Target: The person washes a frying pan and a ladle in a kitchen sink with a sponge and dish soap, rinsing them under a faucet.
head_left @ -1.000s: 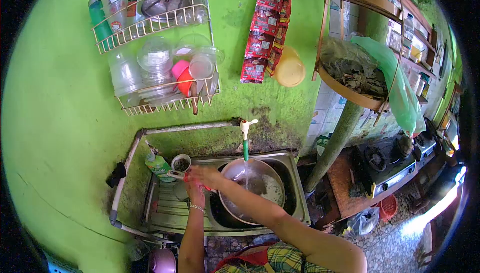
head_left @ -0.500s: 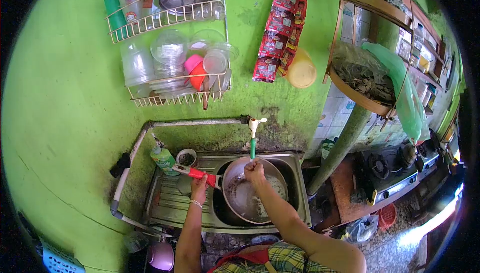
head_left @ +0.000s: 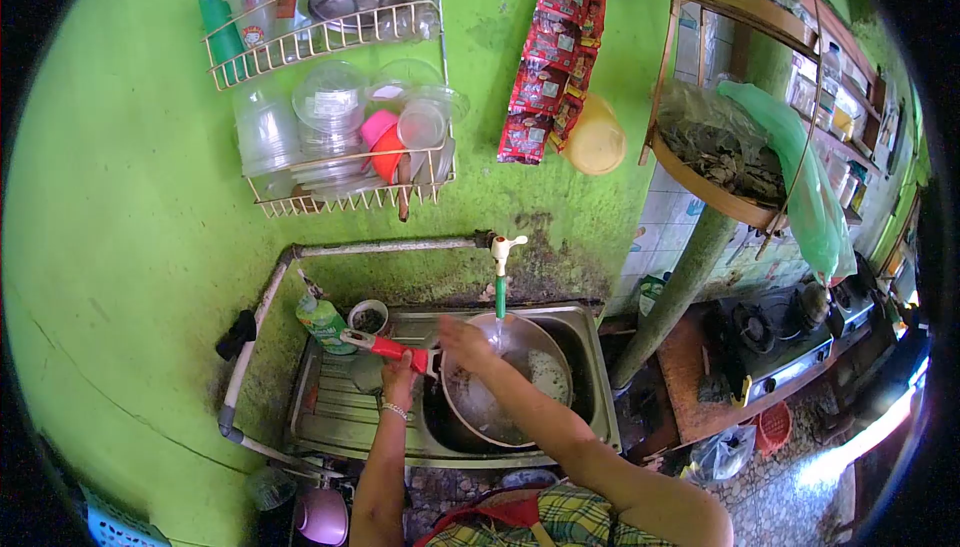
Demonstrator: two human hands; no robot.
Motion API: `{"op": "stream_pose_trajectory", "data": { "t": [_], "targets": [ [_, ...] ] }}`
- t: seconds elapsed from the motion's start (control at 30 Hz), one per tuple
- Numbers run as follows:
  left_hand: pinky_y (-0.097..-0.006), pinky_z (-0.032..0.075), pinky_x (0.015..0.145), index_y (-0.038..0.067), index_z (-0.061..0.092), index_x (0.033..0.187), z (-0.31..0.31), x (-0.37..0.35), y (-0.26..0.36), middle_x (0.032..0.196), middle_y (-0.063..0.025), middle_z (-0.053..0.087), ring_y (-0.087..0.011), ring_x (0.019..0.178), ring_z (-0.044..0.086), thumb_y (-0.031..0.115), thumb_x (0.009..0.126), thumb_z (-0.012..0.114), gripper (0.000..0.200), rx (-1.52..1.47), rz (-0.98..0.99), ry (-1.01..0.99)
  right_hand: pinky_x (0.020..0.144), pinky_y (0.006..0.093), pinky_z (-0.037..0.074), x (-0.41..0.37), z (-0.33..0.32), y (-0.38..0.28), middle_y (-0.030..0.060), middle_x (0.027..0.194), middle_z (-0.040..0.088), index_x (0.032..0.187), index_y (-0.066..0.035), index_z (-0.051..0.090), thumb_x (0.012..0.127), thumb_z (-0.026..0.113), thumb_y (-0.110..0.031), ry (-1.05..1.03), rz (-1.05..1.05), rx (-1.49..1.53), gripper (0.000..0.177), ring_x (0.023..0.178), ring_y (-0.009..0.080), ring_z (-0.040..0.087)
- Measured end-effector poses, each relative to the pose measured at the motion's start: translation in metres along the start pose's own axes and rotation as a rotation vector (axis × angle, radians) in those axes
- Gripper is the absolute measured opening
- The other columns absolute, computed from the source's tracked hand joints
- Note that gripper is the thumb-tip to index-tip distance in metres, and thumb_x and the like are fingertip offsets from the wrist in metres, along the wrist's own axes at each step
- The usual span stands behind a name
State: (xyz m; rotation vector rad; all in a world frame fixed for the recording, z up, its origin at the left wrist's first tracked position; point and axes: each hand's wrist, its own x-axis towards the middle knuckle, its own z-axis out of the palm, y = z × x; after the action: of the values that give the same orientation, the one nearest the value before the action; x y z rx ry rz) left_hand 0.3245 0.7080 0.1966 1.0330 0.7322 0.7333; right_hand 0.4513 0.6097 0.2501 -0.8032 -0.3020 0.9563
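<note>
A large metal frying pan (head_left: pixel 510 425) rests in the sink basin, its red handle (head_left: pixel 392 349) pointing left over the drainboard. My left hand (head_left: pixel 399 381) is closed around that handle. Over the pan's upper left rim is my right hand (head_left: pixel 466 344), slightly blurred, its fingers stretched out and nothing seen in them. Water runs from the tap (head_left: pixel 502 247) through a short green hose (head_left: pixel 500 297) into the pan. Wet patches and foam show on the pan's bottom.
A green-and-white soap pouch (head_left: pixel 325 325) and a small cup (head_left: pixel 369 318) stand on the drainboard (head_left: pixel 335 402). Wire racks (head_left: pixel 350 202) with plastic containers hang above. A pipe (head_left: pixel 262 322) bends around the sink's left. To the right stands a gas stove (head_left: pixel 785 347).
My right hand has moved left from under the hose to the pan's upper left rim, and its fingers have opened out from a fist. The running water now shows. My left hand keeps its grip.
</note>
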Motion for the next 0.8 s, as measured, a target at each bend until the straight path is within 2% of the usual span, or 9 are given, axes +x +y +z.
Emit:
{"op": "stream_pose_trajectory", "data": {
  "t": [0.07, 0.13, 0.27, 0.33, 0.43, 0.5, 0.6, 0.67, 0.8],
  "targets": [
    [-0.0228, 0.041, 0.06, 0.01, 0.051, 0.078, 0.004, -0.007, 0.008, 0.07, 0.0018, 0.052, -0.0086, 0.067, 0.05, 0.03, 0.076, 0.055, 0.021, 0.041, -0.008, 0.015, 0.068, 0.0344, 0.044, 0.013, -0.04, 0.0, 0.0119, 0.079, 0.053, 0.088, -0.001, 0.049, 0.08, 0.036, -0.018, 0.365, -0.005, 0.394, 0.022, 0.071, 0.0241, 0.052],
    [-0.0224, 0.04, 0.059, 0.01, 0.051, 0.077, 0.008, -0.01, 0.01, 0.069, 0.0022, 0.052, -0.0082, 0.065, 0.049, 0.031, 0.075, 0.056, 0.022, 0.083, -0.021, 0.032, 0.04, 0.0242, 0.036, 0.021, -0.07, -0.005, 0.0045, 0.052, 0.043, 0.068, -0.006, 0.046, 0.079, 0.034, -0.015, 0.58, 0.057, 0.642, 0.019, 0.044, 0.0153, 0.041],
    [-0.024, 0.04, 0.059, 0.01, 0.05, 0.081, 0.004, -0.003, 0.006, 0.072, 0.002, 0.052, -0.0086, 0.066, 0.049, 0.039, 0.075, 0.052, 0.03, -0.04, -0.02, 0.008, 0.034, 0.0209, 0.024, 0.03, -0.097, -0.004, -0.0018, 0.045, 0.023, 0.055, -0.011, 0.029, 0.078, 0.032, -0.013, 0.374, 0.152, 1.025, 0.023, 0.036, 0.0099, 0.022],
    [-0.0247, 0.041, 0.059, 0.009, 0.05, 0.088, 0.004, -0.008, 0.011, 0.078, 0.0005, 0.052, -0.0098, 0.069, 0.049, 0.043, 0.076, 0.05, 0.036, -0.015, -0.084, 0.022, 0.034, 0.0214, 0.023, 0.036, -0.094, -0.002, -0.0016, 0.045, 0.022, 0.055, -0.011, 0.029, 0.079, 0.033, -0.015, 0.361, 0.086, 1.031, 0.025, 0.036, 0.0103, 0.021],
    [-0.0265, 0.042, 0.064, 0.01, 0.041, 0.106, 0.019, -0.017, 0.033, 0.09, -0.0009, 0.049, -0.0113, 0.072, 0.05, 0.045, 0.078, 0.043, 0.044, -0.181, 0.068, 0.145, 0.034, 0.0215, 0.021, 0.037, -0.073, -0.009, -0.0011, 0.045, 0.023, 0.055, -0.011, 0.03, 0.078, 0.033, -0.016, 0.342, -0.013, 0.995, 0.024, 0.037, 0.0111, 0.021],
    [-0.0287, 0.041, 0.07, 0.011, 0.032, 0.116, 0.011, 0.001, 0.029, 0.097, -0.002, 0.047, -0.0144, 0.079, 0.05, 0.042, 0.082, 0.039, 0.047, -0.362, 0.39, 0.233, 0.035, 0.0211, 0.022, 0.029, -0.054, -0.015, -0.0008, 0.046, 0.025, 0.054, -0.011, 0.03, 0.076, 0.033, -0.014, 0.345, -0.046, 0.947, 0.022, 0.037, 0.0113, 0.022],
    [-0.0293, 0.041, 0.075, 0.009, 0.034, 0.115, 0.005, -0.004, 0.059, 0.098, -0.0032, 0.049, -0.0168, 0.088, 0.049, 0.039, 0.083, 0.037, 0.044, -0.606, 0.315, 0.15, 0.037, 0.0221, 0.021, 0.023, -0.021, -0.013, 0.0, 0.048, 0.025, 0.057, -0.011, 0.03, 0.077, 0.036, -0.013, 0.361, -0.142, 0.933, 0.022, 0.04, 0.0106, 0.021],
    [-0.0292, 0.04, 0.077, 0.008, 0.035, 0.115, -0.015, 0.013, 0.057, 0.102, -0.0041, 0.049, -0.017, 0.091, 0.048, 0.037, 0.084, 0.035, 0.042, -0.537, 0.351, 0.1, 0.038, 0.0228, 0.02, 0.028, 0.001, -0.004, -0.0002, 0.049, 0.024, 0.057, -0.01, 0.029, 0.079, 0.038, -0.012, 0.309, -0.062, 0.871, 0.024, 0.042, 0.0102, 0.023],
    [-0.0265, 0.04, 0.075, 0.007, 0.041, 0.11, -0.005, 0.001, 0.067, 0.101, -0.0046, 0.051, -0.0148, 0.092, 0.048, 0.032, 0.085, 0.035, 0.037, -0.529, 0.378, 0.131, 0.048, 0.0275, 0.04, 0.028, 0.068, 0.007, 0.0053, 0.06, 0.044, 0.069, -0.006, 0.043, 0.081, 0.039, -0.012, 0.033, 0.314, 0.682, 0.014, 0.052, 0.0152, 0.042]
  ]
}}
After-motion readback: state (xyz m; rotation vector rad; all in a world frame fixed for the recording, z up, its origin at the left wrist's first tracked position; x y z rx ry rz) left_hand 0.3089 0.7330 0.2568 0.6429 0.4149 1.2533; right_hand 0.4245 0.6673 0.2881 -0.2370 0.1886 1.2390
